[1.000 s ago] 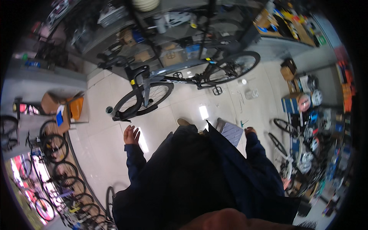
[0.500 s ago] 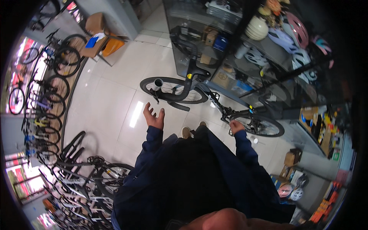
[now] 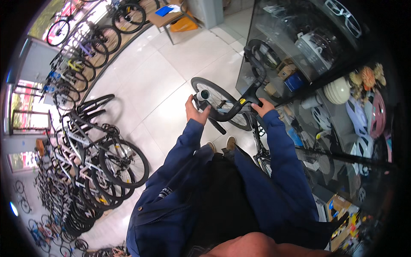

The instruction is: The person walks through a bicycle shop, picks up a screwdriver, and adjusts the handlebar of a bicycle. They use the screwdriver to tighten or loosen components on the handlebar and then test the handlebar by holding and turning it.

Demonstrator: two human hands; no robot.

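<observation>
A road bike stands before me with its front wheel (image 3: 220,100) turned toward the left and its black drop handlebar (image 3: 233,112) above it. My left hand (image 3: 197,112) is at the near end of the bar, its thumb and fingers closed about the dark brake hood. Right beside those fingers sits a pale, open-ended cylinder (image 3: 204,94). At the middle of the bar, my right hand (image 3: 264,108) grips the rear of the black stem (image 3: 253,95) with thumb and fingers. The bike's frame and rear wheel run back beneath my right forearm, partly hidden.
Glass shelving stands close on the right, with helmets (image 3: 376,111) and a white ribbed vase (image 3: 337,91). Bikes (image 3: 122,162) stand in a dense row at left. A chair (image 3: 165,19) is at the far side. Pale tiles (image 3: 160,81) cover the floor.
My left hand has come from open beside the bar to the brake hood. My right hand has moved forward from near the bike's rear to the stem. The view has turned.
</observation>
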